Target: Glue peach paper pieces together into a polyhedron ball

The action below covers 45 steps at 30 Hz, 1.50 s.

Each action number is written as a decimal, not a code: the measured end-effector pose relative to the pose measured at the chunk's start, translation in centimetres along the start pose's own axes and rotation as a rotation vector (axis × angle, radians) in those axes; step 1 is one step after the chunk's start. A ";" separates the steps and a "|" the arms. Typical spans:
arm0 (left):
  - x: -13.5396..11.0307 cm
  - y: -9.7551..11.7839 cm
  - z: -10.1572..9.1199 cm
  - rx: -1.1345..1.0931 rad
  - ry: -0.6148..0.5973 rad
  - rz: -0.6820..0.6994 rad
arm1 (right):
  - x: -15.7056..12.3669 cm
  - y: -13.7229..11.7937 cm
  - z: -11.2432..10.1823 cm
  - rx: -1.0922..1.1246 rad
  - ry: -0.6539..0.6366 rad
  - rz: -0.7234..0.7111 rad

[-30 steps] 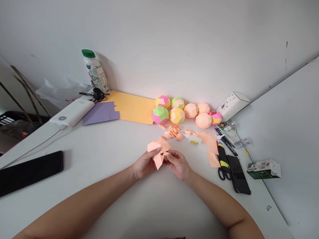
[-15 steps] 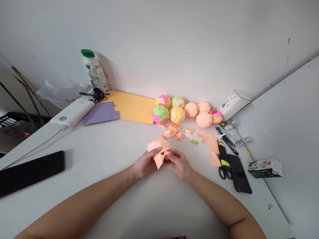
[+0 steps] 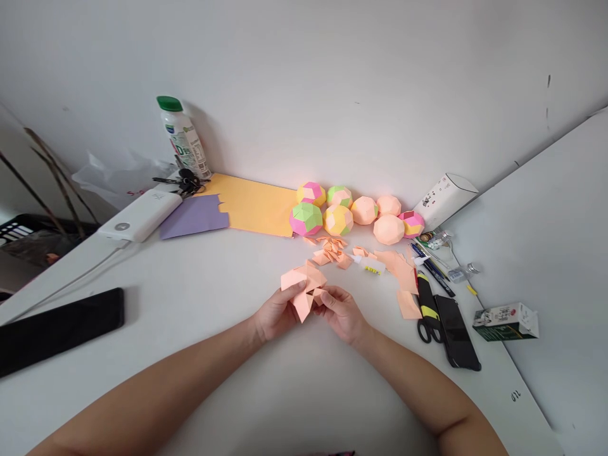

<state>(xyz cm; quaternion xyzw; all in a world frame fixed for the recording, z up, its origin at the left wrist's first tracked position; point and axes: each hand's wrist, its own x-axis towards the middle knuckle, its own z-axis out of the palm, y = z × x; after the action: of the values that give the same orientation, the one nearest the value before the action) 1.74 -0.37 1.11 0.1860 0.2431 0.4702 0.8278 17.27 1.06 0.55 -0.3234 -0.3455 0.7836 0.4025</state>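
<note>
A partly joined, faceted paper model [image 3: 311,276] in peach is held above the white table. My left hand [image 3: 281,310] grips its left side, thumb on top and the other fingers underneath. My right hand [image 3: 342,311] pinches a small flap at its right edge between thumb and fingers. Just beyond the model lies a pile of folded peach paper pieces [image 3: 331,248]. A small glue bottle [image 3: 372,265] with a white nozzle rests right of that pile. The fingertips under the paper are hidden.
Several finished paper balls [image 3: 338,220] line the wall. Orange card [image 3: 261,206] and purple card [image 3: 196,216] lie left of them. Scissors [image 3: 429,310], a phone [image 3: 457,330] and a small carton [image 3: 506,321] are at right. A power bank [image 3: 140,215] and a black phone-like slab [image 3: 61,330] sit left.
Both hands and the paper model stay almost exactly where they were. The camera view has shifted very slightly.
</note>
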 end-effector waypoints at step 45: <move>0.0 0.0 0.0 -0.003 0.022 -0.001 | -0.1 -0.4 0.3 0.006 0.000 -0.009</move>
<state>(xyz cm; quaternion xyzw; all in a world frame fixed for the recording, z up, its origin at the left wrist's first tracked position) 1.73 -0.42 1.09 0.1797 0.2515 0.4723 0.8255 17.27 1.06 1.02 -0.3205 -0.3448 0.7828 0.4070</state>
